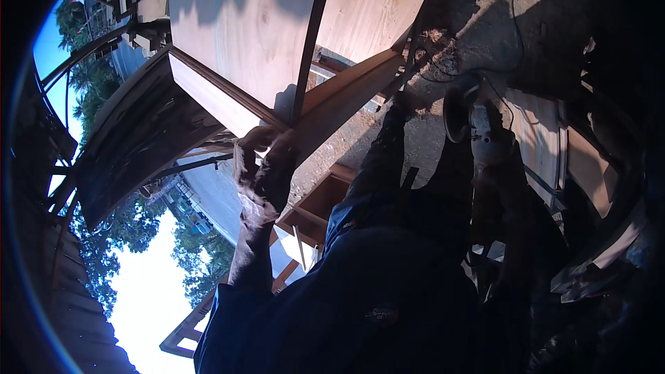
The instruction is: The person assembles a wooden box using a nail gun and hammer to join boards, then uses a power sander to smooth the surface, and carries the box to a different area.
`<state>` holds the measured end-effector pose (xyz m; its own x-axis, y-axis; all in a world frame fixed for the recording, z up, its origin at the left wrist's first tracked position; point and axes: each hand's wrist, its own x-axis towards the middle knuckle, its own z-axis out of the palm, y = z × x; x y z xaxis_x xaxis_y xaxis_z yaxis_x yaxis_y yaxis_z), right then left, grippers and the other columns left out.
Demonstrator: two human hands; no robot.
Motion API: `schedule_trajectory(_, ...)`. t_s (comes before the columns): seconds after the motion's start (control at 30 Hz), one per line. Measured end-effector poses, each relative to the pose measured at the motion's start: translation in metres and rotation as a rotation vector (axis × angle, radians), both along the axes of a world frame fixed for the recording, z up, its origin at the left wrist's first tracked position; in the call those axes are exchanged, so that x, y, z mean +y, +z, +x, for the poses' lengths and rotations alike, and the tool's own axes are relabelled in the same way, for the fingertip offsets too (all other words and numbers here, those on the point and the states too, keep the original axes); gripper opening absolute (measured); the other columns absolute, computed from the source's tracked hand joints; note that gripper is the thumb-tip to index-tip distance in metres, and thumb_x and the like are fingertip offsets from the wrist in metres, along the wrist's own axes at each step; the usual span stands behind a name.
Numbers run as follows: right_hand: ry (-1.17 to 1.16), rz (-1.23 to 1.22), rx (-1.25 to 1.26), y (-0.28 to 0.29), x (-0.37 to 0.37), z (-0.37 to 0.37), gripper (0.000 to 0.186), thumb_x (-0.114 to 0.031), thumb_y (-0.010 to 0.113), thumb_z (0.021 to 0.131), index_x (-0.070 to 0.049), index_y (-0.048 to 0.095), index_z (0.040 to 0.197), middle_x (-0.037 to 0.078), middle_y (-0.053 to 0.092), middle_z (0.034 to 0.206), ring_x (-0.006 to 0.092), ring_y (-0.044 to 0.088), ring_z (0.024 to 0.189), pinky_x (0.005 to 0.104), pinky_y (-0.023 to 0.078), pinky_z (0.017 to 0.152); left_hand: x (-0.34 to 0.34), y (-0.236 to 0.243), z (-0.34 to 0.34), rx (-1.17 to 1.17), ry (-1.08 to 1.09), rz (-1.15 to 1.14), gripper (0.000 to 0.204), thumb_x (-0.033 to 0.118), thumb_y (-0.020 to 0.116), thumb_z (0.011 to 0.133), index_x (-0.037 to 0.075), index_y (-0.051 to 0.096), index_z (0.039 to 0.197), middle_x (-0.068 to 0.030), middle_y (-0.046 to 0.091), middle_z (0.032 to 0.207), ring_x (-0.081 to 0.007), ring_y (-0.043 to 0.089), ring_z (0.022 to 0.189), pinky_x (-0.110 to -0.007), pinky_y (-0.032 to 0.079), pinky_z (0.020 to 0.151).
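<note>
Two hands at work | left hand (269,156) at lower corner of wooden piece (242,48), fingers curled, whether clamped I cannot tell | right hand (500,166) closed around grinder (483,140), right of the wood | wood probably stiff, rather heavy: hold by edges | grinder likely dense: grip body, avoid disc (454,115)
</note>
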<state>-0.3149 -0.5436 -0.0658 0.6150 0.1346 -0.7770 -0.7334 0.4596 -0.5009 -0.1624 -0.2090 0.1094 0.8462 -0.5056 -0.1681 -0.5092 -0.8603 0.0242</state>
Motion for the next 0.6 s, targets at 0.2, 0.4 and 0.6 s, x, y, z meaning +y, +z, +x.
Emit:
schedule_trajectory(0.2, 0.003, -0.095, -0.088, -0.022, 0.000, -0.027, 0.066, -0.004, 0.074, 0.070, -0.004, 0.045, 0.129, 0.012, 0.054, 0.116, 0.0250, 0.056, 0.106, 0.0381, 0.048, 0.088, -0.004, -0.001, 0.012, -0.043, -0.160, -0.004, 0.037, 0.003, 0.077, 0.074, 0.011, 0.070, 0.110, -0.0077, 0.061, 0.105, -0.0244, 0.062, 0.089, -0.036, 0.053, 0.072)
schedule_trajectory(0.4, 0.051, -0.213, -0.205, -0.002, 0.001, -0.018, 0.061, -0.001, 0.074, 0.073, -0.004, 0.048, 0.128, 0.009, 0.056, 0.115, 0.0191, 0.058, 0.103, 0.0320, 0.051, 0.083, 0.011, -0.010, 0.005, -0.099, -0.238, -0.154, 0.042, -0.003, 0.075, 0.072, 0.011, 0.067, 0.111, -0.0096, 0.060, 0.101, -0.0237, 0.063, 0.084, -0.035, 0.053, 0.067)
schedule_trajectory(0.6, 0.006, -0.142, -0.227, 0.017, 0.011, -0.010, 0.058, 0.001, 0.073, 0.074, -0.005, 0.050, 0.127, 0.007, 0.058, 0.113, 0.0135, 0.061, 0.099, 0.0265, 0.054, 0.075, 0.006, -0.019, -0.067, 0.326, -0.201, -0.514, 0.035, 0.004, 0.078, 0.074, 0.008, 0.067, 0.108, -0.0107, 0.061, 0.094, -0.0242, 0.062, 0.068, -0.032, 0.051, 0.057)
